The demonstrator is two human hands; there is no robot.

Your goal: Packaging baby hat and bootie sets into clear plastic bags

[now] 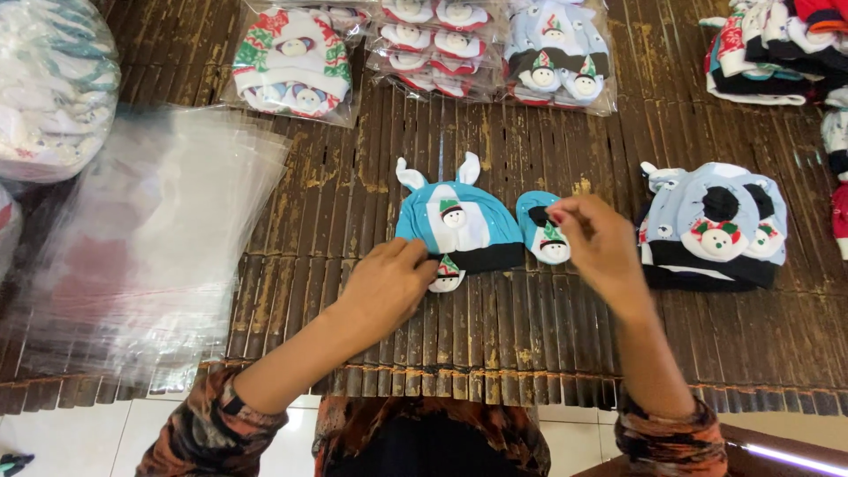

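Note:
A blue baby hat point(459, 223) with two white ears, a white stripe, a black band and a small penguin face lies on the dark bamboo mat point(521, 327). My left hand point(389, 284) rests on the hat's lower left edge, its fingers touching a small bootie point(448, 275) that pokes out below the band. My right hand point(598, 243) pinches a second small blue bootie point(545, 231) with a penguin face, just right of the hat.
A pile of similar blue hats point(715, 225) lies to the right. Bagged hat sets point(296, 62) and more bagged sets point(556, 53) line the far edge. A stack of clear plastic bags point(150, 238) covers the left. More garments point(768, 44) sit at the top right.

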